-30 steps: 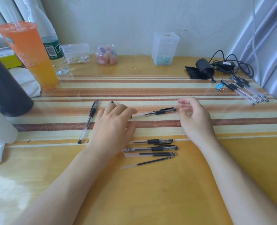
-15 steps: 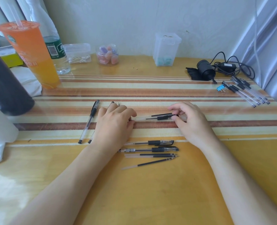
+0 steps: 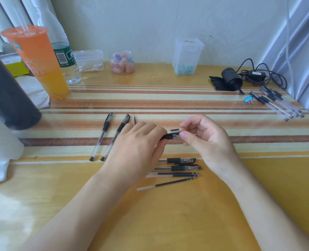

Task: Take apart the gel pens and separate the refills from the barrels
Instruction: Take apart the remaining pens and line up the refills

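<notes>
Worktop (image 3: 168, 214): glossy yellow wood with a band of cream, orange and brown stripes across the middle. The near half carries only the two forearms. The far edge meets a pale wall and the right edge meets a grey curtain.

Tall orange plastic drink cup (image 3: 37, 64), with straw, stands far left, well apart from the hands.

Left hand (image 3: 137, 147): back up, over the striped band at centre, fingers curled round one end of the black-and-clear plastic gel pen (image 3: 171, 136).

Right hand (image 3: 209, 142): just to the right, thumb and forefinger pinching the pen's other end. The pen runs roughly level between the two hands. Cannot tell whether it is off the surface.

Bundle of clear-barrelled pens (image 3: 275, 105): far right, close to the worktop's right edge and just beside a small blue binder clip (image 3: 248, 100).

Two capped pens with clear barrels (image 3: 101, 137): side by side and slanted, just left of the left hand.

Two pens with black rubber grips (image 3: 181, 161): parallel, just nearer than the hands.

Thin dark refills (image 3: 177, 173): next row nearer, close together.

Single loose refill (image 3: 166, 183): nearest, slightly slanted, with bare wood in front of it.
</notes>
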